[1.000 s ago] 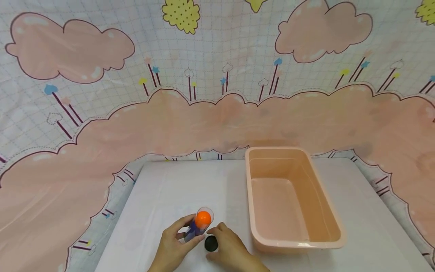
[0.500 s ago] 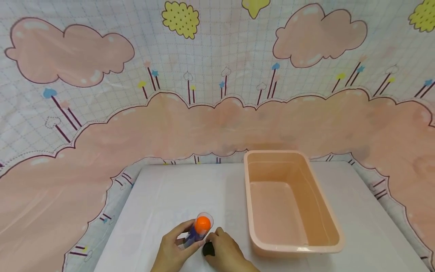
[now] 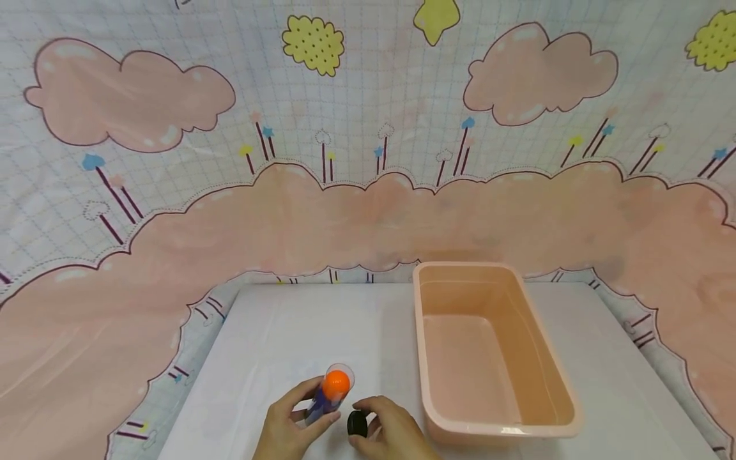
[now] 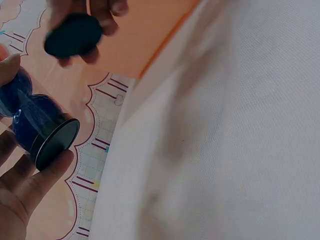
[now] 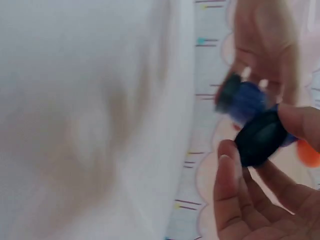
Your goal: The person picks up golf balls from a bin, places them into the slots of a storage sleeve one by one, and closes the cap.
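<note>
My left hand [image 3: 289,423] grips a clear tube [image 4: 37,117] with balls in it, tilted with its top away from me. An orange ball [image 3: 336,385] sits at the tube's upper end, and dark blue balls show below it. A dark round cap [image 4: 57,144] covers the lower end. Just to the right, my right hand [image 3: 392,427] pinches a loose black round lid [image 3: 357,424] by its edge, between thumb and fingers. In the right wrist view the lid [image 5: 261,138] is in front of the tube, partly hiding it; both are somewhat blurred.
A peach plastic basin [image 3: 428,383] stands on the white table [image 3: 299,326], right of my hands. Behind and around the table hangs a cloth [image 3: 368,217] printed with pink clouds.
My right hand has turned the black lid so that it stands more on edge, and its fingers have spread. The left hand and tube have shifted slightly left in the head view.
</note>
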Demonstrator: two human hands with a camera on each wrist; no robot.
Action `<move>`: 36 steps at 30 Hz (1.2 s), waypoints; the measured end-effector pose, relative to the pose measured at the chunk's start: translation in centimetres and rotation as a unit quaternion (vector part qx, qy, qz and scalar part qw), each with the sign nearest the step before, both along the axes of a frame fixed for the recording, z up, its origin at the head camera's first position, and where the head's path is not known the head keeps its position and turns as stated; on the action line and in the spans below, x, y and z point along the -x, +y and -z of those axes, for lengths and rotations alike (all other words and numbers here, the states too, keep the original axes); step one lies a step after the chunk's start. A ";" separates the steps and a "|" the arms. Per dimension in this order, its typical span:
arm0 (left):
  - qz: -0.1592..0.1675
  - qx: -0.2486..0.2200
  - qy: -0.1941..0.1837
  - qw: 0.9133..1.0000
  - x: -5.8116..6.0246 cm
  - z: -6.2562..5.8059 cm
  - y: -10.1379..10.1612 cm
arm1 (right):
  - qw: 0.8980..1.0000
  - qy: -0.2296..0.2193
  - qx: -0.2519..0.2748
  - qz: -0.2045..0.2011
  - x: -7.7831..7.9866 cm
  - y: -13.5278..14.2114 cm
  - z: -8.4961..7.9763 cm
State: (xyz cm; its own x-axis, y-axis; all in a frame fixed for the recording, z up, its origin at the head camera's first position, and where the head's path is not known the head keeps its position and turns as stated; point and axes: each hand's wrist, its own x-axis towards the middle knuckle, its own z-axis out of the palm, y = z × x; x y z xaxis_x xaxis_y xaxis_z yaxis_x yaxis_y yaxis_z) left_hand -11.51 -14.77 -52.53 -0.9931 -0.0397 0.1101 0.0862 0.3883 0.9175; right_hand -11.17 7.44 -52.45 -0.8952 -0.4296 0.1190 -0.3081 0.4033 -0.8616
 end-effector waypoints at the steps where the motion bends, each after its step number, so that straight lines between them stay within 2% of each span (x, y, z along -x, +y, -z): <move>1: 0.000 -0.001 0.000 1.000 -0.1 0.1 0.0 | 1.000 0.011 0.018 -0.005 -0.3 0.1 -0.2; 5: 0.001 0.002 -0.001 1.000 -0.2 0.1 -0.2 | 0.994 0.091 0.064 -0.015 -1.1 0.3 -0.7; 10: -0.004 0.006 -0.003 1.000 -0.4 -0.2 -0.2 | 0.981 0.163 0.101 0.014 -1.9 0.1 -1.9; 17: 0.005 0.008 -0.013 1.000 -0.4 -0.9 0.2 | 0.968 0.180 0.165 0.052 -2.3 0.1 -4.1; 22: 0.021 0.016 -0.001 1.000 -0.4 -1.2 0.7 | 0.946 0.242 0.194 0.091 -2.1 0.0 -5.0; 26: 0.038 0.011 0.005 0.999 -0.5 -1.3 1.0 | 0.932 0.281 0.205 0.104 -1.8 0.0 -5.3; 32: 0.070 0.007 0.019 0.997 -0.8 -1.4 1.6 | 0.927 0.305 0.174 0.130 -1.4 0.3 -5.4; 36: 0.089 0.007 0.022 0.996 -0.9 -1.4 1.8 | 0.926 0.309 0.179 0.122 -1.2 0.3 -5.2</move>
State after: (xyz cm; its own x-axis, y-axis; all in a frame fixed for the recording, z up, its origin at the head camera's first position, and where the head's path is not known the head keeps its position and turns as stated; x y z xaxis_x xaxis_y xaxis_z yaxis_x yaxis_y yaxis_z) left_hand -10.63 -12.92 -51.09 -0.9785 0.1381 0.1534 0.1952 0.3768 0.9055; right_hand -10.00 7.73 -47.30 -0.6731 -0.0576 0.7373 -0.7249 0.2491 -0.6423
